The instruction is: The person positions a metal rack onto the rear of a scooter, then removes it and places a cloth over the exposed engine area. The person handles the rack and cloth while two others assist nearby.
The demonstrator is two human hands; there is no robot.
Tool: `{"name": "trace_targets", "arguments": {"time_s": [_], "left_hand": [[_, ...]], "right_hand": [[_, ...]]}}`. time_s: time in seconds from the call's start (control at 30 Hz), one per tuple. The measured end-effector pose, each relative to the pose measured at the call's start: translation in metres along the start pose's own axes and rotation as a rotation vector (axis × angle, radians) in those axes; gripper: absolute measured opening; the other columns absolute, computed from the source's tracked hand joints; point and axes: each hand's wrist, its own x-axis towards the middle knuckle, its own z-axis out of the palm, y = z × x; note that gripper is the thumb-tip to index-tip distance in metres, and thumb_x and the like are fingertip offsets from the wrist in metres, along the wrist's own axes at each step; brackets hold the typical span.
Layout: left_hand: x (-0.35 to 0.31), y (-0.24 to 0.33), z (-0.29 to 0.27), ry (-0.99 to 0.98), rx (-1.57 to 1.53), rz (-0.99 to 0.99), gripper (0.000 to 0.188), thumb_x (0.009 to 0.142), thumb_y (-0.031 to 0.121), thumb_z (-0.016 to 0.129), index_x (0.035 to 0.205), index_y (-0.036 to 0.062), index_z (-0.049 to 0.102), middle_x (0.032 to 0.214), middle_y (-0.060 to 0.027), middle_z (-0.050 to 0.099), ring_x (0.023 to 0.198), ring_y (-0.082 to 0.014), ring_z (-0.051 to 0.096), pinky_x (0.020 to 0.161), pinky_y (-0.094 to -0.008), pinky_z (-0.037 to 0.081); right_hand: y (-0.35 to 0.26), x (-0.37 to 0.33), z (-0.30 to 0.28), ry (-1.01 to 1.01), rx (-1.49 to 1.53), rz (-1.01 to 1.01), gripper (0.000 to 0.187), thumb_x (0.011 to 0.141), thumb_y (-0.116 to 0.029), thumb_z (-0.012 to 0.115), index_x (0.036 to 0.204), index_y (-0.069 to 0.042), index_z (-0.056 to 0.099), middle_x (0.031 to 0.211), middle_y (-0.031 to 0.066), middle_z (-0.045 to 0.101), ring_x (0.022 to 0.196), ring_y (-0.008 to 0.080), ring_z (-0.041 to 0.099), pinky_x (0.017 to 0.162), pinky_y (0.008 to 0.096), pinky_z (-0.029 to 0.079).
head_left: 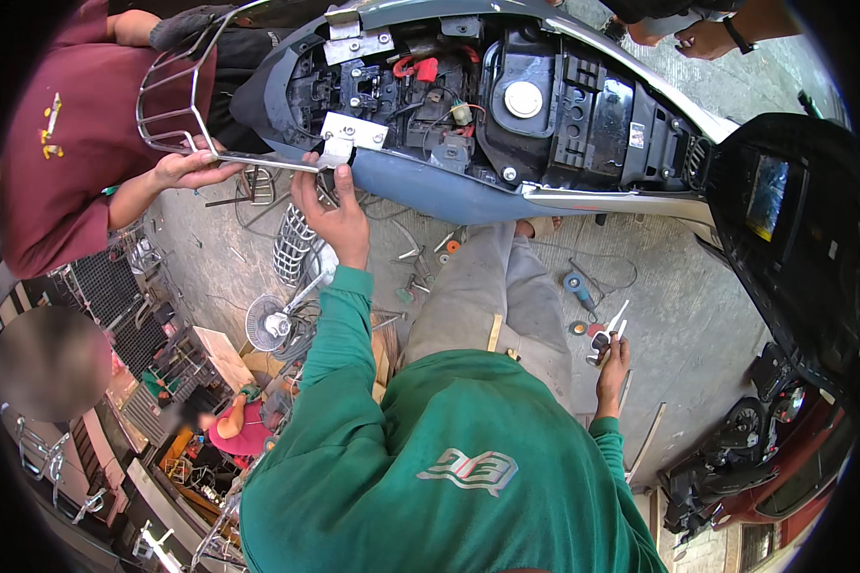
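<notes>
My left hand is closed on the end of a silver metal rack, thumb and fingers pinching it beside a bent metal bracket. That bracket sits on the near edge of an opened motor scooter body, seat lifted. A co-worker's hand supports the same rack further left. Low at the right, away from the scooter, my right hand grips pliers with silver handles spread apart; its fingers partly cover the tool. A second bracket lies across the scooter's far edge.
The co-worker in maroon stands at the left. Another person's hand shows at the top right. On the floor are a blue angle grinder, a fan, cables and tools. The raised black seat stands right; a motorcycle is parked below it.
</notes>
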Motion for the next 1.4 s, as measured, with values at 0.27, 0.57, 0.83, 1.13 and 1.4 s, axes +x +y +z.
{"name": "trace_targets", "arguments": {"time_s": [0.27, 0.57, 0.83, 1.13, 1.4], "left_hand": [[-0.005, 0.003, 0.004, -0.014, -0.243, -0.167, 0.052, 0.103, 0.015, 0.071, 0.145, -0.0043, 0.048, 0.157, -0.016, 0.037, 0.146, -0.028, 0.042, 0.121, -0.0422, 0.038], [-0.008, 0.008, -0.003, -0.104, -0.13, -0.142, 0.062, 0.098, 0.013, 0.076, 0.151, -0.001, 0.045, 0.159, -0.0167, 0.037, 0.147, -0.0298, 0.04, 0.123, -0.0432, 0.034], [-0.004, 0.004, 0.0, -0.061, -0.05, -0.102, 0.063, 0.095, 0.016, 0.081, 0.148, -0.0014, 0.051, 0.157, -0.0165, 0.045, 0.145, -0.0311, 0.043, 0.122, -0.0457, 0.032], [-0.002, 0.012, -0.012, -0.047, 0.054, 0.006, 0.068, 0.087, 0.025, 0.087, 0.145, 0.0029, 0.059, 0.152, -0.0122, 0.057, 0.141, -0.0339, 0.048, 0.118, -0.0492, 0.03], [-0.081, 0.017, -0.028, 0.049, -0.078, -0.267, 0.061, 0.091, 0.022, 0.084, 0.143, 0.0015, 0.06, 0.142, -0.016, 0.063, 0.125, -0.0286, 0.06, 0.106, -0.041, 0.048]], "right_hand": [[-0.016, -0.006, 0.028, 0.018, -0.044, 0.025, 0.031, 0.111, -0.035, 0.054, 0.122, -0.007, 0.064, 0.081, -0.0018, 0.055, 0.069, 0.0077, 0.051, 0.06, 0.0254, 0.042], [-0.042, 0.004, 0.05, -0.006, -0.056, 0.003, 0.035, 0.112, -0.037, 0.052, 0.127, -0.008, 0.063, 0.082, -0.0021, 0.053, 0.07, 0.0076, 0.05, 0.061, 0.0258, 0.042], [-0.066, -0.01, 0.047, 0.056, -0.029, -0.034, 0.031, 0.111, -0.034, 0.054, 0.126, -0.008, 0.064, 0.081, -0.0028, 0.053, 0.068, 0.0072, 0.049, 0.06, 0.0253, 0.041], [-0.091, -0.017, 0.013, 0.046, -0.125, -0.203, 0.021, 0.108, -0.028, 0.06, 0.114, -0.009, 0.066, 0.077, -0.0058, 0.052, 0.065, 0.0048, 0.047, 0.055, 0.0246, 0.035], [-0.104, 0.053, -0.048, -0.132, -0.304, -0.268, 0.02, 0.106, -0.026, 0.064, 0.107, -0.006, 0.066, 0.074, -0.004, 0.053, 0.063, 0.0069, 0.047, 0.054, 0.0272, 0.036]]}}
